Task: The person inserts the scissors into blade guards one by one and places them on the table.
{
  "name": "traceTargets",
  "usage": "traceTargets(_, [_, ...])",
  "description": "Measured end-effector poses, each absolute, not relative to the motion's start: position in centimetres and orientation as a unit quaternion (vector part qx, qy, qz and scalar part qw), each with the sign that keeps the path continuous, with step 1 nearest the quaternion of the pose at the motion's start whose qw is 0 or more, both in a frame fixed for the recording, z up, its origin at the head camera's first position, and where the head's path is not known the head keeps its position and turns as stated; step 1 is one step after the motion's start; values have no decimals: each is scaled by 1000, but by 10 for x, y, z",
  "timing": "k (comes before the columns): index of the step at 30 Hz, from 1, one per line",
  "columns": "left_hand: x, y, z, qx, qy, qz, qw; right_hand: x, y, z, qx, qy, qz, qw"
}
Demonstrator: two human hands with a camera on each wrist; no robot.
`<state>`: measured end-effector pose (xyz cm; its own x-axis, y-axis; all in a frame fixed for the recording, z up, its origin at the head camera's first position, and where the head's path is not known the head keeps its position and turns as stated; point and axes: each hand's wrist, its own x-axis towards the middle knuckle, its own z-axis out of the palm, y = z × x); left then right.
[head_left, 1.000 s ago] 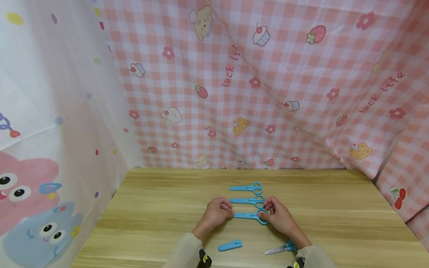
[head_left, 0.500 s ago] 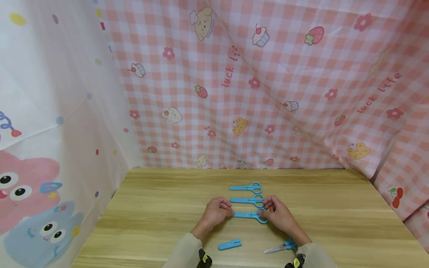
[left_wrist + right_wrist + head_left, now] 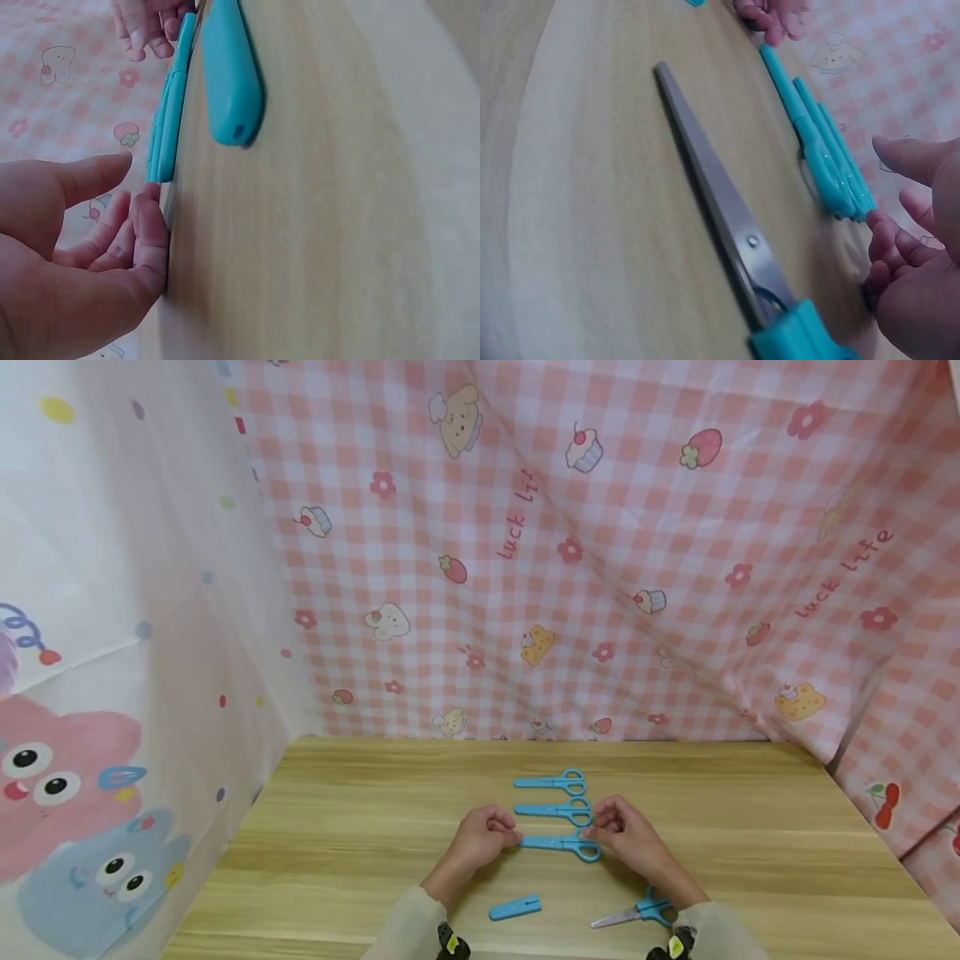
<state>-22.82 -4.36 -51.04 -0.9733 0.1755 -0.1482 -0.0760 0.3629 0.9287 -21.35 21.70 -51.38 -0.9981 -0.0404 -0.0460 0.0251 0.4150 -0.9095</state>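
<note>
Three pairs of blue scissors in blade covers lie in a row, handles to the right: a far pair [image 3: 536,782], a middle pair [image 3: 540,810] and a near pair [image 3: 551,842]. My left hand [image 3: 480,837] has its fingertips right at the near pair's covered tip; in the left wrist view its thumb stands apart from the fingers. At the handle end, my right hand [image 3: 628,833] lies beside the loops, thumb spread from bent fingers in the right wrist view. Closer to me are a loose blue blade cover [image 3: 514,907] and uncovered scissors [image 3: 716,187] with metal blades.
All of it lies on a wood-grain table [image 3: 360,835]. A pink checked cloth [image 3: 480,527] hangs along the back edge, and a white printed cloth [image 3: 195,643] hangs at the left. The uncovered scissors' handles [image 3: 651,907] lie beside my right forearm.
My right hand has shifted slightly right and its thumb has drawn back from the near pair's loop. More of the uncovered scissors' handles shows. The left hand has barely moved.
</note>
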Motion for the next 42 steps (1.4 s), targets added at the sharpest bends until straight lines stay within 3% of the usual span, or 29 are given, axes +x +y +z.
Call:
traceTargets(10, [-214, -53, -505, 37, 819, 556, 138, -207, 233, -501, -17, 845, -534, 33])
traceTargets(18, [-204, -61, -501, 51, 809, 558, 176, -198, 249, -492, -78, 856, -510, 37])
traceTargets(42, [-188, -68, -499, 104, 791, 556, 233, -179, 284, -493, -155, 865, -475, 45])
